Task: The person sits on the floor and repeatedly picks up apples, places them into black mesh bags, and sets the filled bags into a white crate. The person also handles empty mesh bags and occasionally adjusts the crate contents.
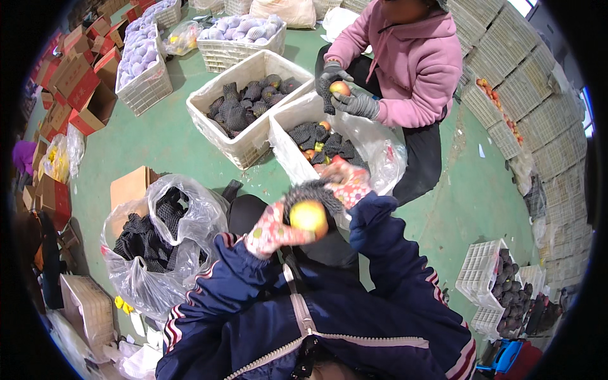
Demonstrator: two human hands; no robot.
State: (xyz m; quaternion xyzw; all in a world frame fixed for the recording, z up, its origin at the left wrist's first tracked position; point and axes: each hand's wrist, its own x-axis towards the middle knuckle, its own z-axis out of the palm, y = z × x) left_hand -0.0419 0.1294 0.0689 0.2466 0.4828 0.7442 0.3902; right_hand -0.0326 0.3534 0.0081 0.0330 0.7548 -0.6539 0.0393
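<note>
My left hand [271, 233], in a flower-patterned glove, holds a yellow-red apple [308, 217] in front of my knees. Against the apple's upper side lies a dark foam net sleeve [311, 192]. My right hand [349, 183], in a matching glove, is blurred and pinches the sleeve's right end. Just beyond it stands a lined white crate [289, 161] with apples and dark foam nets [306, 135]. To its left, another lined crate [237, 154] holds dark-netted apples [242, 104].
A co-worker [413, 61] in grey gloves holds an apple across the crates. At my left lies a plastic bag [156, 289] of dark foam nets beside cardboard [130, 185]. Crates of white-netted fruit [242, 28] stand farther back; stacked crates [527, 118] line the right.
</note>
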